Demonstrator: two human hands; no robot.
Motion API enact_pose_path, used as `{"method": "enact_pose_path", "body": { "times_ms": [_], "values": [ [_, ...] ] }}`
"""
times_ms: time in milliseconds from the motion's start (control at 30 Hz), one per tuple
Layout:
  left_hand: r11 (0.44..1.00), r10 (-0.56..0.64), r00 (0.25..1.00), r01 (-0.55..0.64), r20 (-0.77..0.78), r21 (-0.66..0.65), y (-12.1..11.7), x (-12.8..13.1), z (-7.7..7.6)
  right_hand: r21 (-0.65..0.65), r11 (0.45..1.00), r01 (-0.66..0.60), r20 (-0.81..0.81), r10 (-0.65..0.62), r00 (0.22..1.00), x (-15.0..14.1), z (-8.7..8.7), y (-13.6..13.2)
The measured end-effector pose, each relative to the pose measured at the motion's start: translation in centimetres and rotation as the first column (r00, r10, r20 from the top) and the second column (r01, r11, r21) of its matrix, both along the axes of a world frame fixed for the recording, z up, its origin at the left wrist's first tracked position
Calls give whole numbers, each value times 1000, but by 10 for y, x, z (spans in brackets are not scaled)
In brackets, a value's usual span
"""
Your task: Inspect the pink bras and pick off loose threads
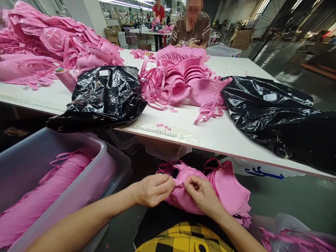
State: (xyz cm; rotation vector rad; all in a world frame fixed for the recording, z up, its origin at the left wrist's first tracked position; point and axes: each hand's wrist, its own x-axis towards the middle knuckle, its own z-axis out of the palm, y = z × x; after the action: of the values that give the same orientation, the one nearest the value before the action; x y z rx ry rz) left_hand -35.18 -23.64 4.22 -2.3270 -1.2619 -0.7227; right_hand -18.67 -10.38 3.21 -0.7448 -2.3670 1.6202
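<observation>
A stack of pink bra cups (228, 189) — soft, moulded, trailing thin straps — rests on the lap below the table (210, 133) edge. The left hand (152, 190) and right hand (202, 194) meet over it, each grip pinching the top pink cup (181, 194).

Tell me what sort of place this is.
Probably a garment factory: pink bra cups heaped on a long white table, more stacked in a plastic bin, and both hands working one piece.
</observation>
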Motion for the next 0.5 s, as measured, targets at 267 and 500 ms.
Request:
{"method": "enact_pose_path", "body": {
  "times_ms": [267, 500],
  "values": [
    [965, -181, 953, 219, 244, -141, 8, -4, -2, 177, 982, -73, -95, 91, 991, 2, 7, -6],
    [977, -67, 873, 156, 482, -147, 20, 23, -20, 283, 935, -214, -44, 235, 971, 14, 20, 13]
  ]
}}
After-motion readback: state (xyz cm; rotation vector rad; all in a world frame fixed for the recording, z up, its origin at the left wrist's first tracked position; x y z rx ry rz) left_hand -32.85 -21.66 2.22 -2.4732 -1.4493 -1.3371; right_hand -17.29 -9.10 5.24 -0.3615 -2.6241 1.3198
